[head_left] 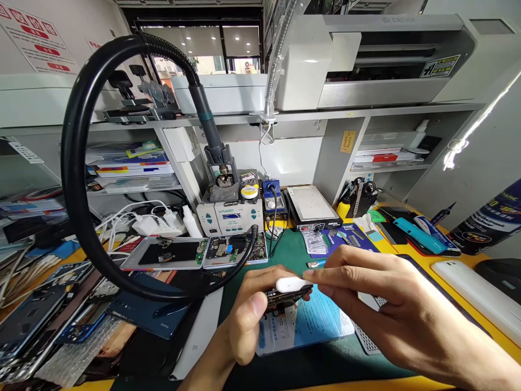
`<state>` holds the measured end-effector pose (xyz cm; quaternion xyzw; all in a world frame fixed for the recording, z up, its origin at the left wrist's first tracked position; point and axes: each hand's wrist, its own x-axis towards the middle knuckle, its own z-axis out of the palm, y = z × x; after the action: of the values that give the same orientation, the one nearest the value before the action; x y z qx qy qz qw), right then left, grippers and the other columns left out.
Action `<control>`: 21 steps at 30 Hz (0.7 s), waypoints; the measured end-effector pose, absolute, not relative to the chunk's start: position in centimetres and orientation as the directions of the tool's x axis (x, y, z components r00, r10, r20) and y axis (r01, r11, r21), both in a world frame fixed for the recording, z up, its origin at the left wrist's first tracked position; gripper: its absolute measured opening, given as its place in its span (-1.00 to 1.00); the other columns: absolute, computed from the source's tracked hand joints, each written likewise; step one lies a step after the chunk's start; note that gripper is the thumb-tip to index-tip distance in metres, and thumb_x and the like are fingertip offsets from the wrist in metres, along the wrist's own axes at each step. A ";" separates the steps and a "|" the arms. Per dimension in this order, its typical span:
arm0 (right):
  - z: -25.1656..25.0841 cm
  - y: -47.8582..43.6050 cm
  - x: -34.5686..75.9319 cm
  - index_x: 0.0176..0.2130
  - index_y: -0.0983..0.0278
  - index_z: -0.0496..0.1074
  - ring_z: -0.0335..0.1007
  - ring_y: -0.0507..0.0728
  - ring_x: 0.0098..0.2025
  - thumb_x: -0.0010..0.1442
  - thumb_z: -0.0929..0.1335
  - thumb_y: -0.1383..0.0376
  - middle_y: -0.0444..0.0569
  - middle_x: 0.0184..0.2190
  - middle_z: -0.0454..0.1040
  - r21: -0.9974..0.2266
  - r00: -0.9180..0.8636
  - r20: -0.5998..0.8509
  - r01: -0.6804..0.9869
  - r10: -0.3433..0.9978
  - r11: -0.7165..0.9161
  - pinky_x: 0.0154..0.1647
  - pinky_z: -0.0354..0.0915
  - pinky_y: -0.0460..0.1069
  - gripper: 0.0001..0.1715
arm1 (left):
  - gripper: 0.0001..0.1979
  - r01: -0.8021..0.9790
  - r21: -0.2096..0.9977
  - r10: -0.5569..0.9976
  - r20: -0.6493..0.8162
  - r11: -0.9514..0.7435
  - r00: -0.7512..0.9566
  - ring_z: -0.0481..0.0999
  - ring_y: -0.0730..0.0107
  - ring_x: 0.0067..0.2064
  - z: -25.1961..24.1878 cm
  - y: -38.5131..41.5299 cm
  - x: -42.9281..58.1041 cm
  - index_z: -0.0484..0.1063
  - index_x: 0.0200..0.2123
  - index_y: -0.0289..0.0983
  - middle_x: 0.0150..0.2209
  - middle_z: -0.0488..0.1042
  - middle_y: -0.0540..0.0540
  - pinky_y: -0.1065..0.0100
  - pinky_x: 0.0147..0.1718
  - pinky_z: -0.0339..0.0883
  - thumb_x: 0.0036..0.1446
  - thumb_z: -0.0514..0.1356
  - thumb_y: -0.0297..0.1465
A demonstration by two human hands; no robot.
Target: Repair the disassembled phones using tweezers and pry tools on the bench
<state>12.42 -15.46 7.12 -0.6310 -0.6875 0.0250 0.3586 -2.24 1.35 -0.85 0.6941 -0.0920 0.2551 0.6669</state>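
Observation:
Low in the middle of the head view, my left hand (249, 315) is closed around a dark, flat device (280, 300), seen nearly edge-on with its near side shiny. A white rounded piece (290, 283) lies along the top of this device and narrows toward the right. My right hand (366, 293) comes in from the right, with its thumb and forefinger pinched at the narrow end of the white piece, by the device's corner. The fingertips partly hide that contact. Beneath both hands, a blue-and-white printed sheet (325, 320) rests on the green mat (240, 282).
A thick black hose (75, 163) loops across the left, running to a hot-air station (230, 217). Behind the hands lies an opened phone (234, 250). Phone parts and a blue phone back (150, 307) crowd the left; a spray can (492, 217) and white phone (484, 293) are right.

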 end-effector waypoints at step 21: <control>6.2 -15.4 12.7 0.12 0.16 0.49 0.34 0.00 -0.37 0.28 0.31 0.57 -0.03 -0.28 0.40 -0.327 -0.025 0.585 0.907 0.811 0.264 -0.40 0.28 -0.12 -0.48 | -0.48 -0.486 0.874 0.267 0.474 -0.025 0.839 0.50 0.14 -0.19 -1.2 1.2 -2.2 0.58 -0.11 -0.29 -0.21 0.56 -0.16 0.16 -0.15 0.33 0.29 -0.10 -0.15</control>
<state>12.65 -15.44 6.23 -0.6028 -0.7126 -0.0686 0.3523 -2.21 1.21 -1.19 0.6624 -0.0826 0.2715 0.6933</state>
